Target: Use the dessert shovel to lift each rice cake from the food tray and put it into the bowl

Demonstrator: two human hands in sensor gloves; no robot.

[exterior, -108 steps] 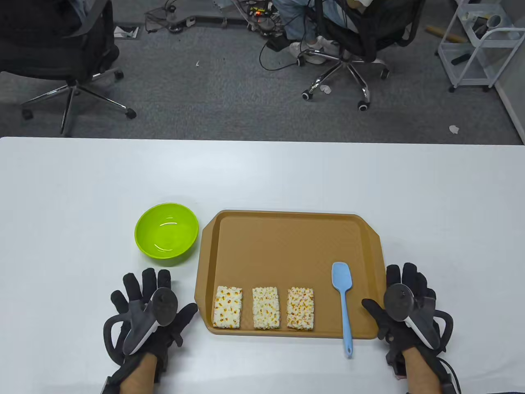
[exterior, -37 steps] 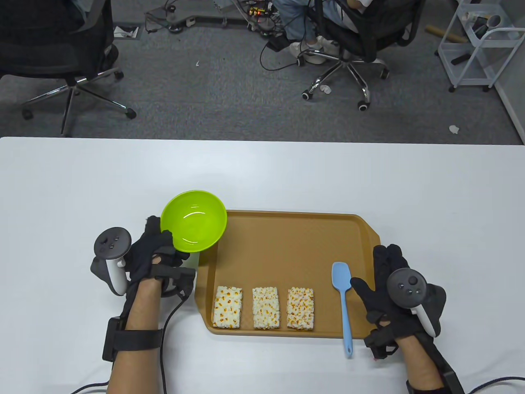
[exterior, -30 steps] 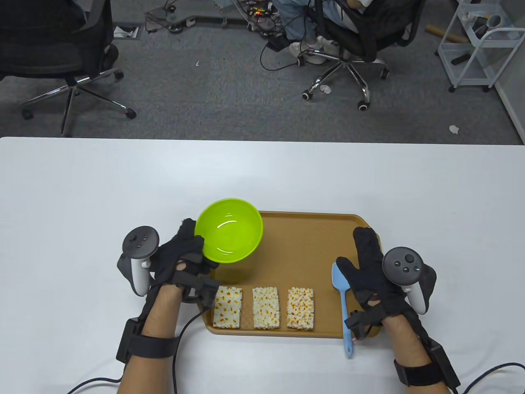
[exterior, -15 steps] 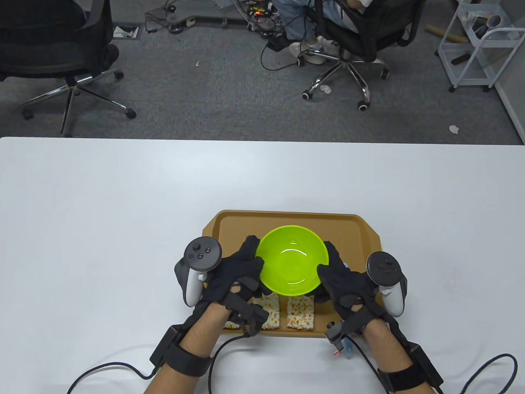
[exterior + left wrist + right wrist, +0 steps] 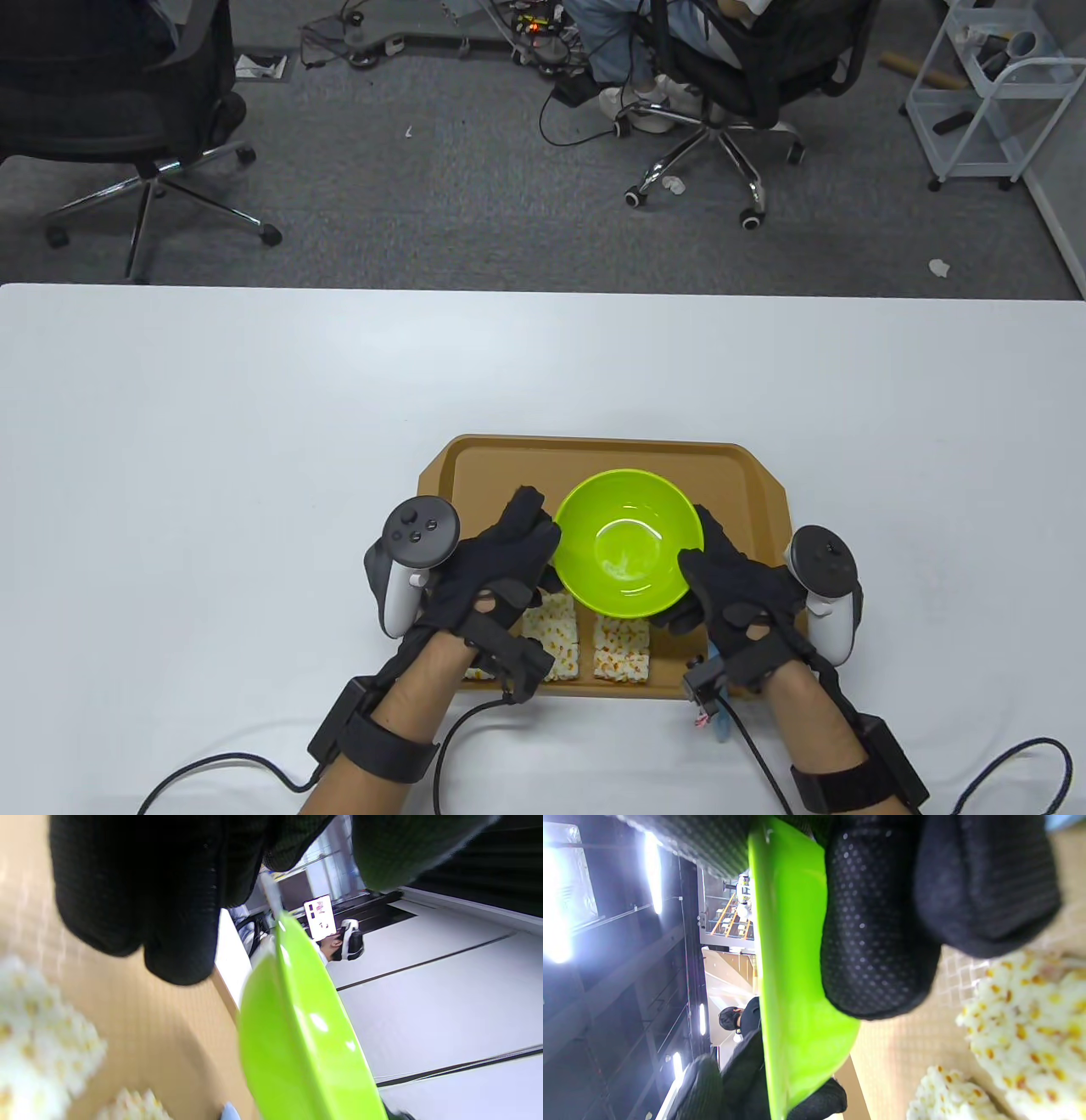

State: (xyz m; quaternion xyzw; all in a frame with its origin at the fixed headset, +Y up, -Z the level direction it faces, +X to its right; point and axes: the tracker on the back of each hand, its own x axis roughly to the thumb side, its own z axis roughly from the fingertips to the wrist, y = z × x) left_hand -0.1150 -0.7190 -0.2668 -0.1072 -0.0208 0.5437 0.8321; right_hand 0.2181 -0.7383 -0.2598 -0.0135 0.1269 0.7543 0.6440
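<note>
The lime green bowl hangs tilted over the middle of the brown food tray. My left hand grips its left rim, which runs up between fingers and thumb in the left wrist view, above the bowl. My right hand holds the right side, thumb on the rim and fingers under the bowl. Three rice cakes lie along the tray's near edge: the middle one and right one show partly, the left one is mostly hidden. Only the handle end of the blue dessert shovel shows under my right wrist.
The white table spreads to the left, right and behind the tray. Glove cables trail along the near edge. Office chairs and a wire cart stand on the floor beyond the table.
My left hand lifted the bowl off the table left of the tray and carried it right over the tray. My right hand left the shovel and took the bowl's right side.
</note>
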